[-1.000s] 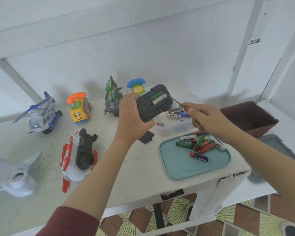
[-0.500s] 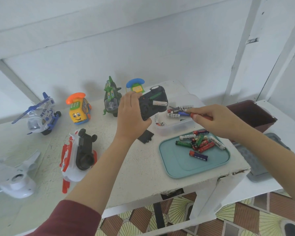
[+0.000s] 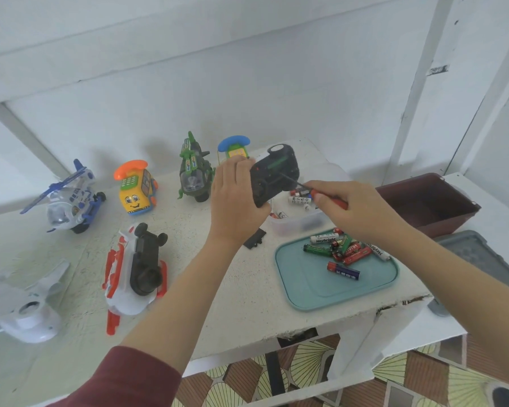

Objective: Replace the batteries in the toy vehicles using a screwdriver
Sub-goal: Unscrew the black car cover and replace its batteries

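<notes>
Black plastic toy car (image 3: 274,174) sits gripped in left hand (image 3: 235,207); right hand (image 3: 346,211) pinches thin red screwdriver (image 3: 313,194). Teal tray (image 3: 315,289) holds round batteries (image 3: 347,250).

You work in soft, even, cool-toned light that casts only faint, blurred shadows from the toys (image 3: 193,171) onto the wall (image 3: 247,83) and lights the table (image 3: 218,289) evenly, while your wide lens bows straight lines near the edges and softens the corners.

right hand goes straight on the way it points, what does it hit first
The black toy held by the left hand; the screwdriver tip looks to be at its underside, though depth is unclear.
</notes>
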Demonstrator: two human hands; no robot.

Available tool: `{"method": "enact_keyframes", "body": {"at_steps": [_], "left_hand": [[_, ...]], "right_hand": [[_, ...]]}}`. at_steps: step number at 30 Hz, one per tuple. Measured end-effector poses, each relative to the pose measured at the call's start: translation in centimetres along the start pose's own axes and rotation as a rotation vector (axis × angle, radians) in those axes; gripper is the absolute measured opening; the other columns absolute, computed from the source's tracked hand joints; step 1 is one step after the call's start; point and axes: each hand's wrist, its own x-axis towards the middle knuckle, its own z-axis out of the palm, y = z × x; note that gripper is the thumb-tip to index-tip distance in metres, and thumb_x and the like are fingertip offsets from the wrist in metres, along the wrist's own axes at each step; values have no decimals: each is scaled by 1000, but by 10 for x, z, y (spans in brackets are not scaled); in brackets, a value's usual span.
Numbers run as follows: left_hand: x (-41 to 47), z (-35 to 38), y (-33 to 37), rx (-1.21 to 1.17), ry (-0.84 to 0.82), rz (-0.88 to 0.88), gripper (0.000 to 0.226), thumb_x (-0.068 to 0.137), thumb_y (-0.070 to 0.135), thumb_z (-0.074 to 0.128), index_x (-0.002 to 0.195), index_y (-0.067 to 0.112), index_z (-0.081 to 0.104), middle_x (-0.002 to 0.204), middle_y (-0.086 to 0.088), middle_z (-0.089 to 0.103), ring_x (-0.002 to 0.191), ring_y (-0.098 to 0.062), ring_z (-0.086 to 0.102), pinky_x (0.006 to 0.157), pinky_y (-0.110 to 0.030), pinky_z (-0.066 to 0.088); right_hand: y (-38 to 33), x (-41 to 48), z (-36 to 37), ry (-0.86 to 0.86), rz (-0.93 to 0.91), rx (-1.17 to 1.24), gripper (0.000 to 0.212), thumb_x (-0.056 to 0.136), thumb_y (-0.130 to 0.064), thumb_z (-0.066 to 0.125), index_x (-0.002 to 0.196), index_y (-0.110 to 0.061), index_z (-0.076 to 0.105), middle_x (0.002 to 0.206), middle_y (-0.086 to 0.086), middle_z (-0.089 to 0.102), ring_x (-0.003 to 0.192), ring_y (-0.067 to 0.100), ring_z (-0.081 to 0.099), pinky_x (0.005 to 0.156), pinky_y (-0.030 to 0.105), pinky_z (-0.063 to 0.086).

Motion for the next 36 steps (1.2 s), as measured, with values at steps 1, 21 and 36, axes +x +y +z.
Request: {"method": "enact_keyframes", "body": {"at_steps": [1,21,36], "left_hand": [[1,-1,3,-48,-19,-72,65,55,18,80,112,0,54,109,-15,55,101,-24,44,87,-30,39],[6,-7,25,-250,-20,-367,70,51,33,73,111,5,51,105,1,43,96,-18,43,79,-24,33],[3,10,29,-81,6,-496,69,51,19,80,109,-1,50,104,-7,44,92,-20,35,83,-25,29]], "right_hand": [[-1,0,1,8,-15,20,29,98,-16,51,121,-24,66,74,-14,66,50,-3,50,53,7,37],[-4,8,10,25,-105,30,32,98,-14,49,125,-22,64,66,-3,61,50,3,44,54,9,35],[-4,3,41,307,-71,-222,32,99,-19,44,128,-14,56,52,-1,46,52,26,47,53,36,43]]}}
